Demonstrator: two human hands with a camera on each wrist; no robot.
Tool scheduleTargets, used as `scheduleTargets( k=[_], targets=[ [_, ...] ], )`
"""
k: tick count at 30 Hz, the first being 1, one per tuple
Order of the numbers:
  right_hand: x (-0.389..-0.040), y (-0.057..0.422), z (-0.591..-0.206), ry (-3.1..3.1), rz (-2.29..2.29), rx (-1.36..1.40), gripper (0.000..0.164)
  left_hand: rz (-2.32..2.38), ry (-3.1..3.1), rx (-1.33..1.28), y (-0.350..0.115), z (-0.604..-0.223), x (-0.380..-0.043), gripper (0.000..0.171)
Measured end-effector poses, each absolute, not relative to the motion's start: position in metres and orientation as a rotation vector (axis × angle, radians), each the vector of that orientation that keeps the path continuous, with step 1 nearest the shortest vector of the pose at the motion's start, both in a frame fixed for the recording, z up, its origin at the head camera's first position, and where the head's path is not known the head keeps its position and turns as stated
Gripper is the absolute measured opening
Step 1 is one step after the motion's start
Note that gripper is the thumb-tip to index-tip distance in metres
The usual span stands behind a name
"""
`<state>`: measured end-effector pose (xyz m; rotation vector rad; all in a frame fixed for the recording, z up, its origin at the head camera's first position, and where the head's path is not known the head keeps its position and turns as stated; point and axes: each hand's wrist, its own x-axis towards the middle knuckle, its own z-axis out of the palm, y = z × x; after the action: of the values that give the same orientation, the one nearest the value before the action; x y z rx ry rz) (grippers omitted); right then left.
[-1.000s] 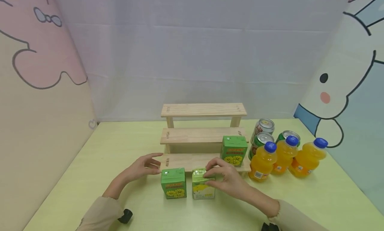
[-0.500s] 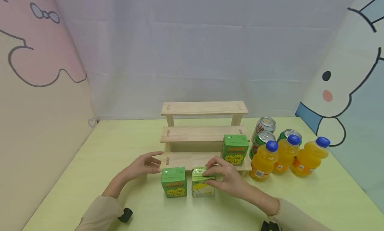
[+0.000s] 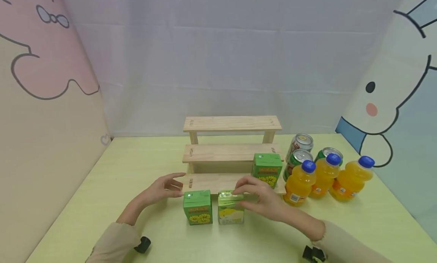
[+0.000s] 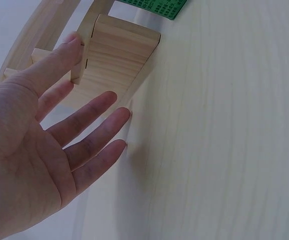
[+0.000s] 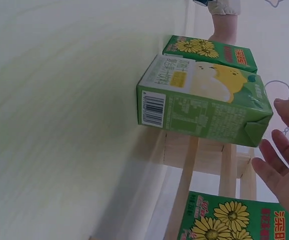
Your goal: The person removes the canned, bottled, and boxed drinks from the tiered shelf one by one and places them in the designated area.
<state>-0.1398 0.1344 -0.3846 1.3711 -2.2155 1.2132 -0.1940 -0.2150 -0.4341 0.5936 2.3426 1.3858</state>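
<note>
My right hand (image 3: pixel 262 199) hovers at the top of a pale green drink carton (image 3: pixel 230 214) that stands upright on the table. In the right wrist view, the thumb and fingers of this hand (image 5: pixel 288 172) are spread, with a gap beside the carton's top end (image 5: pixel 204 102). To its left stands a green drink carton (image 3: pixel 198 210) with yellow flowers. A similar flowered carton (image 3: pixel 268 165) sits at the right end of a wooden shelf's lowest step (image 3: pixel 211 182). My left hand (image 3: pixel 162 188) holds nothing; its thumb lies against that step's left end.
The wooden rack has two higher steps, a middle one (image 3: pixel 225 153) and a top one (image 3: pixel 232 123). On its right are orange drink bottles (image 3: pixel 298 185) with blue caps, in front of several drink cans (image 3: pixel 300 156). A curtain (image 3: pixel 218 65) hangs behind the table (image 3: pixel 146 156).
My right fingers have come off the pale green carton and the hand has shifted slightly right. The carton stays standing. The left hand has kept its place.
</note>
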Motion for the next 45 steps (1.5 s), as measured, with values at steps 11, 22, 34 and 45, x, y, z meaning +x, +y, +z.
scheduleTargets(
  k=[11, 22, 34, 45],
  targets=[
    [-0.145, 0.163, -0.355, -2.19, 1.014, 1.285, 0.028, 1.377, 2.352, 0.589, -0.214, -0.434, -0.193, 0.063],
    [-0.157, 0.185, -0.334, -2.172, 0.862, 1.133, 0.039, 1.39, 2.338, 0.612, -0.215, -0.434, -0.192, 0.064],
    [-0.167, 0.2, -0.336, -2.428, 0.728, 0.987, 0.047, 1.386, 2.335, 0.6, -0.216, -0.435, -0.193, 0.065],
    [-0.175, 0.203, -0.346, -2.465, 0.789, 1.033, 0.051, 1.392, 2.329, 0.611, -0.215, -0.433, -0.192, 0.065]
  ],
)
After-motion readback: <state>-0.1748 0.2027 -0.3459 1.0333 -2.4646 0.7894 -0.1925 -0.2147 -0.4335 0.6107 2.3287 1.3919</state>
